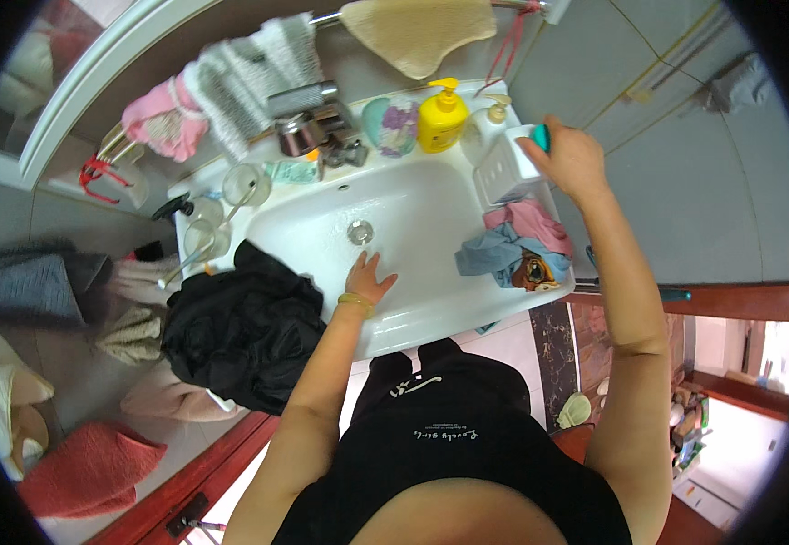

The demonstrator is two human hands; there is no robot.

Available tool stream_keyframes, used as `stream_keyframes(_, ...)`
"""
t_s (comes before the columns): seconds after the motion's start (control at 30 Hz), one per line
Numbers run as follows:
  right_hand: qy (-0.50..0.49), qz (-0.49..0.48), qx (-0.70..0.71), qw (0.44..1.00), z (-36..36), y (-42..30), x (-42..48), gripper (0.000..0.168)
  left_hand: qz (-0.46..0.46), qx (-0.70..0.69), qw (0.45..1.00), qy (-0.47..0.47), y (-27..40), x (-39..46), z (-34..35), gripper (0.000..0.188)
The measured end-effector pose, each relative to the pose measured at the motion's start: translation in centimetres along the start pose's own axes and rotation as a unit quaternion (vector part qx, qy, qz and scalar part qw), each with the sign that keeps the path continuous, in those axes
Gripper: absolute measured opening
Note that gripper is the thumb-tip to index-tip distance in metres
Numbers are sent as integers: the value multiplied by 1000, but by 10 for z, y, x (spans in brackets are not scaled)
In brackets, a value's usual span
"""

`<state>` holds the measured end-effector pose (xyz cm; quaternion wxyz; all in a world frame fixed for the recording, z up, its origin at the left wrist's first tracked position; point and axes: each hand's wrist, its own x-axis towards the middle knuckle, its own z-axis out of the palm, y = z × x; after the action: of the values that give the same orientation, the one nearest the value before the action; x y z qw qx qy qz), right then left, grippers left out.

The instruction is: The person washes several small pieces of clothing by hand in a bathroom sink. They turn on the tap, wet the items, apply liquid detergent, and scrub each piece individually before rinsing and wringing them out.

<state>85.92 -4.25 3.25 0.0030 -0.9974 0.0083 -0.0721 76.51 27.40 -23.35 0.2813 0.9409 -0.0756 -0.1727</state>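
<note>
My right hand (571, 158) grips the top of a white plastic bottle (509, 167) with a teal cap (540, 137), over the right end of the sink. My left hand (366, 278) has its fingers apart in the basin of the white washbasin (428, 238), just in front of the metal drain (360, 232). A bunched black garment (245, 334) covers the basin's left rim, beside my left forearm. Below the bottle, a pink cloth (534, 221) and a light blue cloth (493, 253) with a printed patch lie on the right rim.
Behind the basin stand the faucet (302, 129), a yellow pump bottle (442, 119) and a white pump bottle (483, 129). Glass cups (245, 185) with toothbrushes occupy the left corner. Towels (251, 82) hang from the rail above; more towels (95, 470) hang at left.
</note>
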Motion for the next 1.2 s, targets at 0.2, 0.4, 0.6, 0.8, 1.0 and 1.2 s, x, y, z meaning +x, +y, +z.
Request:
stream_keyframes(0.2,32,6,8,999,3,1,-1,45,6,-55,998,9,18,-24,-9,67)
stream_keyframes(0.4,55,-54,6,997,10,7,2,43,3,-74,997,20,15,-30,-15,67)
stream_keyframes(0.6,62,-63,21,996,10,11,3,42,115,-135,982,67,77,-5,-42,75)
stream_keyframes(0.8,44,-62,31,997,1,7,3,44,246,-139,953,112,178,32,-56,94)
stream_keyframes(1.0,54,-37,15,998,14,4,3,42,243,-207,931,176,226,83,-41,102)
stream_keyframes(1.2,84,-84,46,992,14,7,0,38,271,-236,920,158,247,114,-44,83)
